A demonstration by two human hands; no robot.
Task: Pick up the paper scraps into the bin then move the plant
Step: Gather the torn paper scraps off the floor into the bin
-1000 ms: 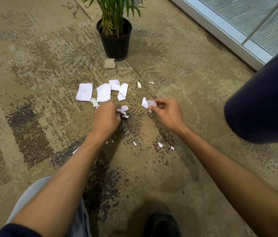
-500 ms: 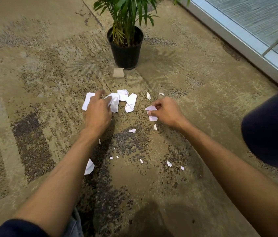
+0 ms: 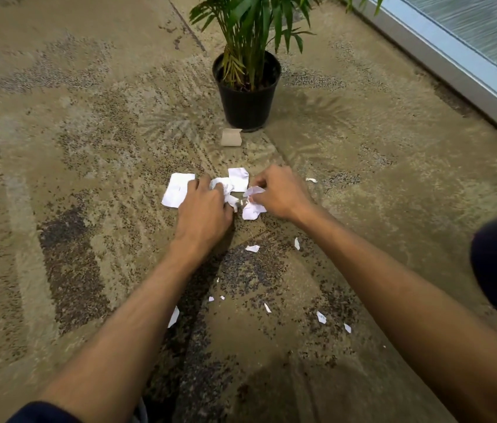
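Open carpet (image 3: 73, 209) left of the left hand (image 3: 203, 213) and right of the right hand (image 3: 280, 195). Ahead of both, pot (image 3: 247, 99) with card (image 3: 231, 137) at its base. Window frame (image 3: 442, 62) far right. Small scraps (image 3: 252, 248) scattered behind.

My one head camera looks forward and steeply down, close over the carpet (image 3: 88, 209) and both forearms.

Left hand (image 3: 203, 209) and right hand (image 3: 280, 193) apparently clutch paper scraps (image 3: 238, 181) near plant (image 3: 247, 90).
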